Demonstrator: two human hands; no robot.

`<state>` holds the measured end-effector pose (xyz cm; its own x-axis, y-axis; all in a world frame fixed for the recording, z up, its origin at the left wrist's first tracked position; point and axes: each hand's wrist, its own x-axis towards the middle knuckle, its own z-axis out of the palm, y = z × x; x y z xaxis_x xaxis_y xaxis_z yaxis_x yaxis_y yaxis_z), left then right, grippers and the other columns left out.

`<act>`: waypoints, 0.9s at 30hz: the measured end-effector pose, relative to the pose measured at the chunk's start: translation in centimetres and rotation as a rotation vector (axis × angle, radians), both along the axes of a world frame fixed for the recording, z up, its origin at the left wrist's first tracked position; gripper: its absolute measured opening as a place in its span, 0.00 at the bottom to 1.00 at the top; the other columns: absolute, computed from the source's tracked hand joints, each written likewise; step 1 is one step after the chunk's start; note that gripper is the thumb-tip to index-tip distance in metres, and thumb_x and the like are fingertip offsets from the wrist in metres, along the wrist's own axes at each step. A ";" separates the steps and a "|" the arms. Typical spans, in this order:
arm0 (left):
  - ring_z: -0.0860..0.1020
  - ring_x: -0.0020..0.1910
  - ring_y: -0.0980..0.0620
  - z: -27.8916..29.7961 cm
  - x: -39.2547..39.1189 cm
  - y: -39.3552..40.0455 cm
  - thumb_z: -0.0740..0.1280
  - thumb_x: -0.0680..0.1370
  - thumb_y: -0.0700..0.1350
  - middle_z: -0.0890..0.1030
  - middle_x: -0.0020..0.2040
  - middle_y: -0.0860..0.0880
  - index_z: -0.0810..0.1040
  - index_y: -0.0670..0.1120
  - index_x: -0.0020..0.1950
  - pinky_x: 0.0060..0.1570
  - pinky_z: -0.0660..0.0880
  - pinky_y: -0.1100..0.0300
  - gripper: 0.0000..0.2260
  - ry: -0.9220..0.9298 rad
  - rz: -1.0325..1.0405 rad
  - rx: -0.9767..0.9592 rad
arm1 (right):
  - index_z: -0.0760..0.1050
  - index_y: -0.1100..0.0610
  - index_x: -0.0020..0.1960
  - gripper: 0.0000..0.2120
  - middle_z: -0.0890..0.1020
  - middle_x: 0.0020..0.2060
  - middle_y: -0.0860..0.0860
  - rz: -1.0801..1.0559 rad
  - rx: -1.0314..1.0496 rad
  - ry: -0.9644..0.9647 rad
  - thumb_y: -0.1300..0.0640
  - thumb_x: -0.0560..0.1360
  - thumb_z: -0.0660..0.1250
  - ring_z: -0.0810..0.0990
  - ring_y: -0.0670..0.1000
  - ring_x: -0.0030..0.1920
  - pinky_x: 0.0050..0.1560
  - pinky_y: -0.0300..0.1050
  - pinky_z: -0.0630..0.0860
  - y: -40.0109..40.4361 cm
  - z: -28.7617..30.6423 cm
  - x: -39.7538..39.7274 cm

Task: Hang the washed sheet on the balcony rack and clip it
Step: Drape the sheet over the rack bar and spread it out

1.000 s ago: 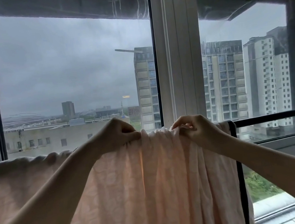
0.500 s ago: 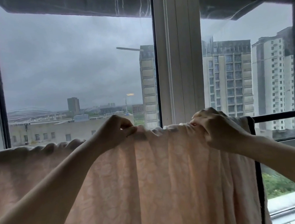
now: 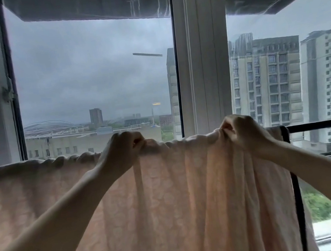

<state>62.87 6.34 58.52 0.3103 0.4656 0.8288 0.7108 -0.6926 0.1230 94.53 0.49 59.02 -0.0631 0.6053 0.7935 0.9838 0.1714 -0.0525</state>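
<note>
Sheet (image 3: 169,198) draped over rack (image 3: 323,124) top bar by window. Left hand (image 3: 122,151) & right hand (image 3: 242,131) each pinch top fold, prob. spreading bunched cloth (no clips visible yet).

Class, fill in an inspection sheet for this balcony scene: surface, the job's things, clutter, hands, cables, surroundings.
Surface: nothing seen.
Job's things: pink sheet draped over the black rack, bunched along its top edge; no clips seen.
Clutter: nothing seen.
Hands: left hand and right hand each pinch the sheet's top edge, apart from each other.
Cables: nothing seen.
Surroundings: window frame behind the rack; grey sky, tower blocks outside.
</note>
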 end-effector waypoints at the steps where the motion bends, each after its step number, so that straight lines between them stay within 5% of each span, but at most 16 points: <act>1: 0.81 0.39 0.50 -0.1 -0.1 0.0 0.69 0.76 0.41 0.85 0.38 0.48 0.84 0.46 0.43 0.43 0.76 0.58 0.05 -0.012 0.015 -0.011 | 0.77 0.58 0.46 0.02 0.82 0.42 0.54 -0.044 -0.002 0.028 0.60 0.76 0.66 0.81 0.54 0.42 0.44 0.50 0.79 -0.2 0.0 1.1; 7: 0.82 0.44 0.49 -0.1 1.3 -1.5 0.68 0.77 0.43 0.85 0.44 0.47 0.84 0.47 0.47 0.47 0.78 0.54 0.04 0.004 0.014 -0.013 | 0.77 0.53 0.43 0.04 0.82 0.41 0.52 -0.101 -0.035 0.013 0.62 0.74 0.65 0.80 0.54 0.43 0.44 0.50 0.78 -2.0 0.1 2.0; 13: 0.76 0.54 0.56 -0.7 6.1 -3.1 0.65 0.78 0.53 0.81 0.57 0.55 0.79 0.53 0.60 0.51 0.77 0.57 0.12 0.199 -0.095 0.119 | 0.75 0.52 0.58 0.11 0.79 0.50 0.48 0.058 -0.052 -0.045 0.58 0.76 0.64 0.75 0.45 0.50 0.54 0.41 0.74 -2.5 -1.2 -1.7; 17: 0.75 0.50 0.55 -1.1 7.9 -2.3 0.69 0.76 0.51 0.82 0.50 0.56 0.82 0.53 0.52 0.41 0.76 0.59 0.07 0.186 -0.085 0.205 | 0.76 0.52 0.56 0.09 0.82 0.51 0.48 0.062 -0.022 -0.174 0.54 0.78 0.63 0.77 0.48 0.53 0.58 0.49 0.75 -1.8 -1.7 -2.4; 21: 0.77 0.44 0.51 -1.4 7.6 -1.4 0.70 0.75 0.44 0.80 0.41 0.52 0.83 0.46 0.45 0.34 0.79 0.51 0.03 0.134 -0.077 0.258 | 0.76 0.51 0.55 0.09 0.80 0.50 0.46 -0.051 -0.026 -0.313 0.49 0.78 0.63 0.78 0.48 0.50 0.51 0.42 0.71 -2.2 -1.2 -0.5; 27: 0.78 0.42 0.49 -1.6 6.6 -0.3 0.69 0.76 0.42 0.79 0.40 0.51 0.82 0.45 0.43 0.34 0.79 0.51 0.03 0.055 -0.031 0.255 | 0.74 0.51 0.54 0.10 0.78 0.49 0.46 -0.175 -0.052 -0.312 0.48 0.76 0.65 0.77 0.49 0.50 0.52 0.50 0.76 -3.0 -1.3 3.3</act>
